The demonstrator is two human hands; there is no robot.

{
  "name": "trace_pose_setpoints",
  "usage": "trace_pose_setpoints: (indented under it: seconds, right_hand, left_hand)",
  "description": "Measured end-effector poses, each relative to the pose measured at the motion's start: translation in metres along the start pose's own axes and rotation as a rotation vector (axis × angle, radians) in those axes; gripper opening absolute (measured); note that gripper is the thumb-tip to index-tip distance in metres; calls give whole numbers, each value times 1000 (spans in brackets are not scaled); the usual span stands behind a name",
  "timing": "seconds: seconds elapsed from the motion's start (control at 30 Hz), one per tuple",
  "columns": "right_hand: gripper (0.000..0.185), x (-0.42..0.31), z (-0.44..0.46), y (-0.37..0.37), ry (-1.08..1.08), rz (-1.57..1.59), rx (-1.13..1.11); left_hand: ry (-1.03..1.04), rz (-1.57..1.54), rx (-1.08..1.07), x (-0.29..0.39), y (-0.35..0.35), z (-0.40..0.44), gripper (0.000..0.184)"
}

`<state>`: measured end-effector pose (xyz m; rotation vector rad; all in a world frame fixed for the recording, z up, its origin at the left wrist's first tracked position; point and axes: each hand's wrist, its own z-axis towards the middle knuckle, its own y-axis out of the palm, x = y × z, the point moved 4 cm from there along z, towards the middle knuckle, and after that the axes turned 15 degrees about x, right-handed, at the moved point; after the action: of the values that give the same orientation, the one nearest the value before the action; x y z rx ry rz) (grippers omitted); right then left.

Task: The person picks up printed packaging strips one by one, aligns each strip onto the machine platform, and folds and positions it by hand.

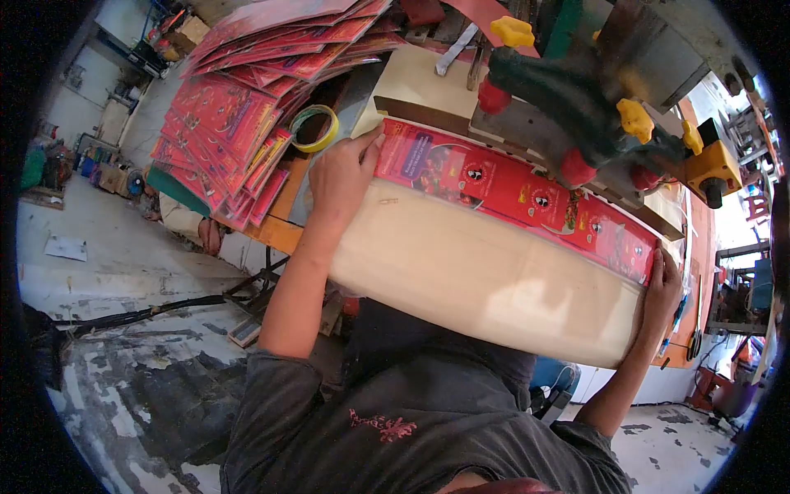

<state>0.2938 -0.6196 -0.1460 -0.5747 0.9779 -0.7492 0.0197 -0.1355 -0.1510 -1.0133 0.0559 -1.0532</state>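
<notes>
A long red printed sheet (pixel 510 191) with food pictures and round logos lies along the far side of a pale wooden board (pixel 477 263). The sheet's far edge is up against a bar of the machine. My left hand (pixel 350 169) grips its left end, fingers closed at the corner. At the opposite end, my right hand (pixel 665 284) has its fingers closed round the right edge, with the thumb on top. The undersides of both hands' grips are hidden.
A fanned pile of red printed sheets (pixel 222 111) sits at the left, beside a yellow tape roll (pixel 333 130). Above the board stands a dark green machine (pixel 568 86) with yellow knobs (pixel 636 120) and red knobs (pixel 578 166). Scissors (pixel 695 342) lie at the right edge.
</notes>
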Motion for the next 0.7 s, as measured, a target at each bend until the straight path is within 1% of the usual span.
trace_pose_setpoints:
  seconds: [0.1, 0.2, 0.3, 0.53, 0.7]
  right_hand:
    - [39, 4, 0, 1, 20, -10, -16]
    - [39, 9, 1, 3, -11, 29, 17]
    - [41, 3, 0, 1, 25, 29, 1]
    - [41, 19, 1, 5, 74, -1, 24]
    - [41, 3, 0, 1, 74, -47, -2]
  left_hand:
    - [7, 2, -3, 1, 0, 1, 31]
    - [17, 16, -6, 2, -1, 1, 31]
    - [24, 14, 3, -1, 1, 0, 31]
    - [-1, -28, 10, -1, 2, 0, 30]
    - [-30, 14, -27, 4, -4, 1, 31]
